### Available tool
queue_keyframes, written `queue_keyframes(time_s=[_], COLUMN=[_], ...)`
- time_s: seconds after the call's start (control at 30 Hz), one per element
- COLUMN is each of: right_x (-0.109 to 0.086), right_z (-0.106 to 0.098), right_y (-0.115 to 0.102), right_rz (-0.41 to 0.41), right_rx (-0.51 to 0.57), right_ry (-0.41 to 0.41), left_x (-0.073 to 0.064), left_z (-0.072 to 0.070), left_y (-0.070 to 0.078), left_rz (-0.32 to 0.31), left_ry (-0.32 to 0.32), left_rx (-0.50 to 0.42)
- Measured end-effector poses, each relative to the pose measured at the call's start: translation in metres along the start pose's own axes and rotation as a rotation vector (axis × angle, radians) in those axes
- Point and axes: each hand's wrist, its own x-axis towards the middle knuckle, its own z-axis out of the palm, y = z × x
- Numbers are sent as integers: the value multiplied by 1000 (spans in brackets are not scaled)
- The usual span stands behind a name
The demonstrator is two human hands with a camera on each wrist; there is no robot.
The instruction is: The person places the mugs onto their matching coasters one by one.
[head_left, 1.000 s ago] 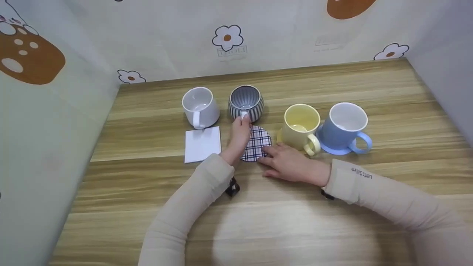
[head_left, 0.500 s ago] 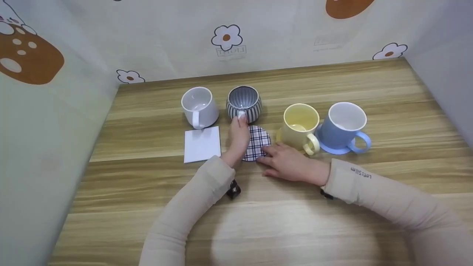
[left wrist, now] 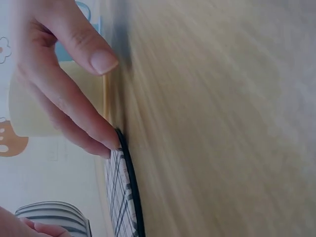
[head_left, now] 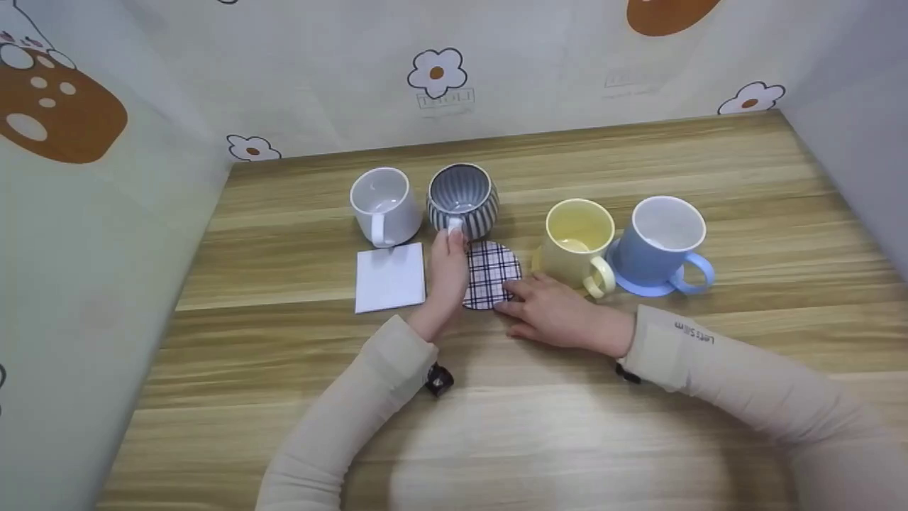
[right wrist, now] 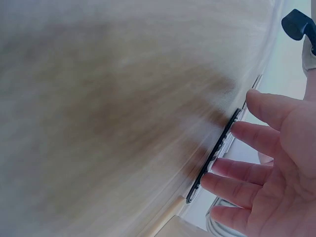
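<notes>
My left hand [head_left: 448,266] pinches the handle of a grey-and-white striped mug [head_left: 479,218], which stands upright behind the round plaid coaster [head_left: 493,270]. My right hand [head_left: 557,312] rests its extended fingertips on the coaster's near right edge. In the right wrist view its fingers [right wrist: 237,190] lie spread and fairly straight against the coaster's dark rim [right wrist: 212,157]. The left wrist view shows the right fingertips touching the plaid coaster [left wrist: 118,192], with part of the striped mug [left wrist: 57,215] at the bottom left. Most of the left fingers are hidden there.
A white mug [head_left: 401,216] stands behind a square white coaster [head_left: 390,280] on the left. On the right, a yellow mug [head_left: 564,248] stands on a yellow coaster and a blue mug [head_left: 649,259] on a blue coaster [head_left: 642,289]. Patterned walls border the wooden table [head_left: 248,397].
The striped mug has shifted slightly left, towards the white mug, with my left hand on its handle. My right hand stays at the plaid coaster.
</notes>
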Motion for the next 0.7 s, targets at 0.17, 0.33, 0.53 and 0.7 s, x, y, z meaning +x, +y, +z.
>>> queue_keyframes(time_s=[0.17,0.33,0.53,0.7], right_x=[0,0,0,0], right_z=[1,0,0,1], right_y=[1,0,0,1], right_rz=[-7,-3,-3,-3], right_rx=[6,8,1,1], right_ry=[8,-4,4,12], left_x=[-3,-8,-13,-18], left_z=[-6,-13,-15,-13], left_y=[0,1,1,-1], left_rz=[11,2,18,27], left_ry=[8,-3,-8,-25], left_rx=[-25,-20,-39,-50])
